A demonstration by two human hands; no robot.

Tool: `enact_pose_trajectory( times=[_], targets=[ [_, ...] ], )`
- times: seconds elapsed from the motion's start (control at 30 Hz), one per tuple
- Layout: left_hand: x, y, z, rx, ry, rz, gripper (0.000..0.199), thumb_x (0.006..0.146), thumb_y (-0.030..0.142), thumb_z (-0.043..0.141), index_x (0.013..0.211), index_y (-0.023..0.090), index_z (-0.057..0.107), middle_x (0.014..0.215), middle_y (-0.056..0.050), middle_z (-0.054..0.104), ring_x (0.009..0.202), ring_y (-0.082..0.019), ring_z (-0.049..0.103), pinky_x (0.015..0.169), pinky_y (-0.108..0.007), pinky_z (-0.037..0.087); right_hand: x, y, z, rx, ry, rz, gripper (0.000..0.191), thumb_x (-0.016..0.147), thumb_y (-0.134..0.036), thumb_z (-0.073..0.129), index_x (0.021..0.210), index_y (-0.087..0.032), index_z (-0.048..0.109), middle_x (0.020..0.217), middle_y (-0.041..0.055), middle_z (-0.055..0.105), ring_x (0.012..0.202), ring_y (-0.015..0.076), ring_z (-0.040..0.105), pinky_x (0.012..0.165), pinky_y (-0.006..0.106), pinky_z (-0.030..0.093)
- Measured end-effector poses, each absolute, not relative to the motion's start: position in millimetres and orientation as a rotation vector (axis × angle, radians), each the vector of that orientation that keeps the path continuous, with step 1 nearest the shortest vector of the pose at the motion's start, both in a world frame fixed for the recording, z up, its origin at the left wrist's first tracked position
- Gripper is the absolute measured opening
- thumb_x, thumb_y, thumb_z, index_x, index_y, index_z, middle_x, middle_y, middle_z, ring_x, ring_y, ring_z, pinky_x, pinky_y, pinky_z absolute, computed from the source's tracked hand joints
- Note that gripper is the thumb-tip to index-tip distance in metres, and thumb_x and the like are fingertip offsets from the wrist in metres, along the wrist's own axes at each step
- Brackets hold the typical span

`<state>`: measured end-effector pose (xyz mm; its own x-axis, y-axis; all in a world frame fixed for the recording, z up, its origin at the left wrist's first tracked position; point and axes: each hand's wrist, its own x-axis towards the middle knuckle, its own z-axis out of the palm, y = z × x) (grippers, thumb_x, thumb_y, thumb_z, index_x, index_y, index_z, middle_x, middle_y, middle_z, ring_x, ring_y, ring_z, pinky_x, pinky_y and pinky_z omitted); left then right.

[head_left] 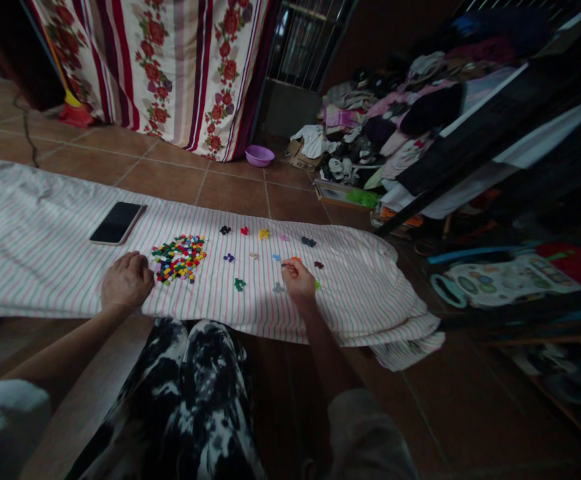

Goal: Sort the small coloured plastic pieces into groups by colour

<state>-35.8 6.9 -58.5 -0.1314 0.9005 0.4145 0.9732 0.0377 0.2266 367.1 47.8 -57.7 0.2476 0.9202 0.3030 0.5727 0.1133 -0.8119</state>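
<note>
A mixed pile of small coloured pieces (180,259), like beads or tiny blocks, lies on a striped cloth (210,307). My left hand (127,280) rests at the pile's left edge with its fingers curled in. To the right of the pile, pieces sit in small groups by colour, among them black (225,230), yellow (263,234), dark green (239,285), grey (278,287) and brown (319,265). My right hand (299,280) is over these groups, thumb and finger pinched on a tiny dark piece, close to the light blue group (276,257). It partly hides orange and lime pieces.
A phone (117,223) lies on the cloth behind my left hand. Beyond are a flowered curtain (170,73), a purple basin (259,156) and a red dustpan (77,115) on the tiled floor. Heaped clothes (370,127) and a dark frame (470,140) stand at the right.
</note>
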Motion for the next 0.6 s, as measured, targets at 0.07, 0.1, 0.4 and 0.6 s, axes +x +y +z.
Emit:
enact_pose_trajectory(
  times=[0.07, 0.1, 0.4, 0.6],
  targets=[
    [-36, 7, -59, -1.956, -2.124, -0.689, 0.027, 0.082, 0.025, 0.042, 0.095, 0.013, 0.063, 0.117, -0.018, 0.064, 0.109, -0.033, 0.059, 0.095, -0.049, 0.047, 376, 42, -60, -1.573, -1.424, 0.460, 0.025, 0.073, -0.034, 0.054, 0.088, -0.020, 0.069, 0.081, 0.0040, 0.070, 0.071, 0.0166, 0.064, 0.073, 0.032, 0.054],
    [-37, 7, -59, -1.956, -2.116, -0.690, 0.027, 0.082, 0.025, 0.042, 0.095, 0.013, 0.062, 0.116, -0.018, 0.064, 0.109, -0.033, 0.059, 0.095, -0.049, 0.048, 380, 39, -60, -1.569, -1.415, 0.468, 0.026, 0.074, -0.035, 0.054, 0.089, -0.020, 0.068, 0.082, 0.0046, 0.070, 0.071, 0.0166, 0.064, 0.073, 0.032, 0.054],
    [-38, 7, -61, -1.974, -2.104, -0.700, 0.022, 0.082, 0.026, 0.042, 0.092, 0.016, 0.058, 0.110, -0.015, 0.064, 0.105, -0.032, 0.059, 0.094, -0.049, 0.047, 405, 28, -62, -1.595, -1.282, 0.431, 0.031, 0.073, -0.040, 0.056, 0.091, -0.017, 0.069, 0.081, 0.0060, 0.070, 0.070, 0.0165, 0.063, 0.071, 0.030, 0.054],
    [-38, 6, -56, -2.022, -2.116, -0.679, 0.022, 0.083, 0.027, 0.039, 0.090, 0.019, 0.058, 0.108, -0.016, 0.064, 0.103, -0.035, 0.058, 0.090, -0.052, 0.048, 423, 46, -62, -1.592, -1.272, 0.409, 0.028, 0.074, -0.038, 0.055, 0.089, -0.019, 0.068, 0.082, 0.0044, 0.071, 0.074, 0.0170, 0.064, 0.075, 0.030, 0.054]
  ],
)
